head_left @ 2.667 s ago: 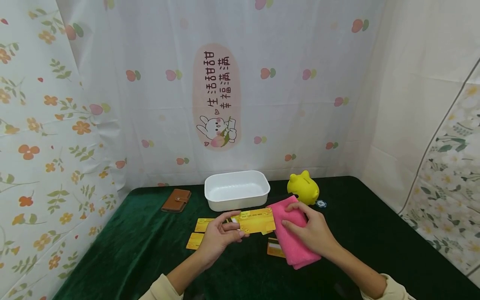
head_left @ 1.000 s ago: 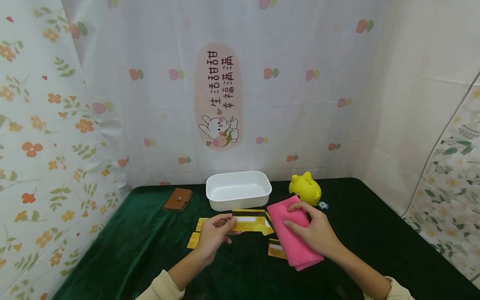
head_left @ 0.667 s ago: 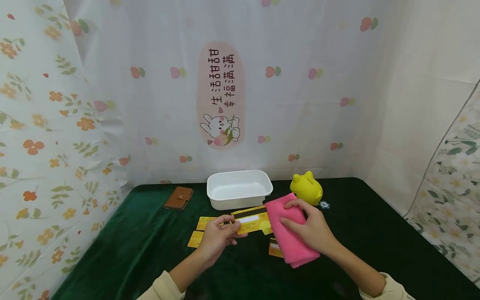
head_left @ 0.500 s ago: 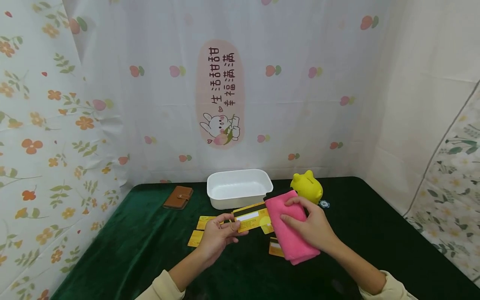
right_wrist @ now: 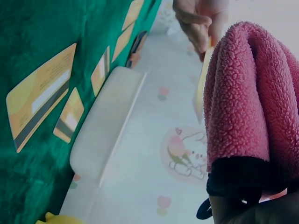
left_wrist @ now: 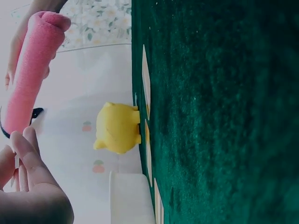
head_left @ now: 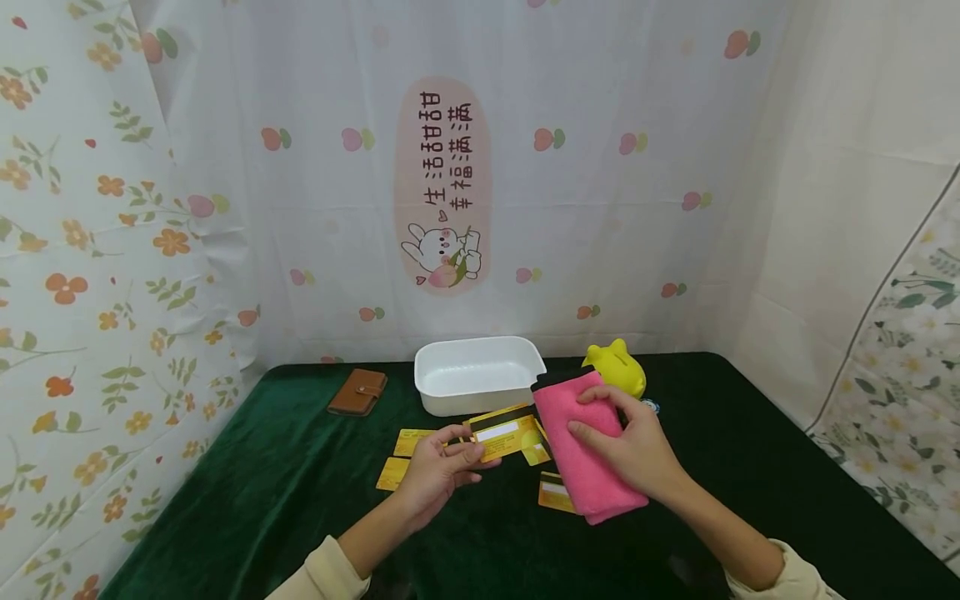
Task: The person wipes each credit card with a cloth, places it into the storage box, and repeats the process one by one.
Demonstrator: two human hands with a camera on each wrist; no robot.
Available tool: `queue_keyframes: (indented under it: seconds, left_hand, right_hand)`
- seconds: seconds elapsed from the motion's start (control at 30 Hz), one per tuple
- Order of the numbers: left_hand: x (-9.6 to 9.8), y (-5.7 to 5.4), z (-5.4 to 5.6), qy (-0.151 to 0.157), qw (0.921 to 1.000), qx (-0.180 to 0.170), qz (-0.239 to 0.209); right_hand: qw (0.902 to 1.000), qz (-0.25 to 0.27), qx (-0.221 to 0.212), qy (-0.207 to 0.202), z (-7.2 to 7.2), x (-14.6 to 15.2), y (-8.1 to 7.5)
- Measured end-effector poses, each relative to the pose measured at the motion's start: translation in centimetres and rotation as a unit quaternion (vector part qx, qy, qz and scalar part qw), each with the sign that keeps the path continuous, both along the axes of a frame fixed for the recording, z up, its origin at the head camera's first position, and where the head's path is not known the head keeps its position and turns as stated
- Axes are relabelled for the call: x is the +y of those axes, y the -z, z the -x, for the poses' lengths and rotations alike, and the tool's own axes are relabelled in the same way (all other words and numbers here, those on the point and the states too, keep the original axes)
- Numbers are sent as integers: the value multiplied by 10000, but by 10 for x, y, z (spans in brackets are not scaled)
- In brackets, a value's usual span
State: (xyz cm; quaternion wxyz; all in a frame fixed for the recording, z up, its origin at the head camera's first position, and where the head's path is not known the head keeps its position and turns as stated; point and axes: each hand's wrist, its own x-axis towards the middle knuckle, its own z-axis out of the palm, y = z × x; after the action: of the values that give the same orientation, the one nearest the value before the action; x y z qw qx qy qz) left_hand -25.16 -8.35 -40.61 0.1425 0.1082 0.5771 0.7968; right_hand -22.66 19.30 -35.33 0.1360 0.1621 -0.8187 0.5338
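Observation:
My left hand [head_left: 438, 475] pinches a yellow bank card [head_left: 501, 433] by its left end, held up off the table. The dark stripe and white strip on its back face me, tilted a little upward to the right. My right hand [head_left: 633, 442] grips a folded pink towel [head_left: 577, 471] with a black edge, just right of the card. In the head view the card's right end meets the towel's left edge; whether they touch I cannot tell. The right wrist view shows the towel [right_wrist: 238, 93] rolled in thick folds, with the held card [right_wrist: 202, 88] edge-on beyond it.
Several cards lie on the green cloth: a face-down card [head_left: 556, 493] below the towel, another card [head_left: 536, 452] behind the held one, more near the left hand. A white basin [head_left: 480, 403], brown wallet [head_left: 357, 392], yellow piggy bank [head_left: 618, 372] and poker chip [head_left: 652, 406] stand farther back.
The held card has been turned from its numbered front to its striped back, then tilted up to the right beside the towel. The towel has risen slightly, showing more of its black edge.

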Motion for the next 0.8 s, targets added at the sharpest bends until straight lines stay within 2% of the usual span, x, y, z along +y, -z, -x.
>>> queue_keyframes:
  seconds: [0.23, 0.53, 0.8]
  left_hand:
    - [2, 3, -1, 111, 9999, -68, -23]
    - [4, 2, -1, 251, 9996, 74, -88]
    - [2, 0, -4, 315, 9994, -36, -158]
  right_hand:
    - [9993, 14, 39, -365, -3, -9, 3]
    - [9985, -139, 136, -520, -1, -20, 3]
    - [9965, -179, 68, -817, -1, -34, 9]
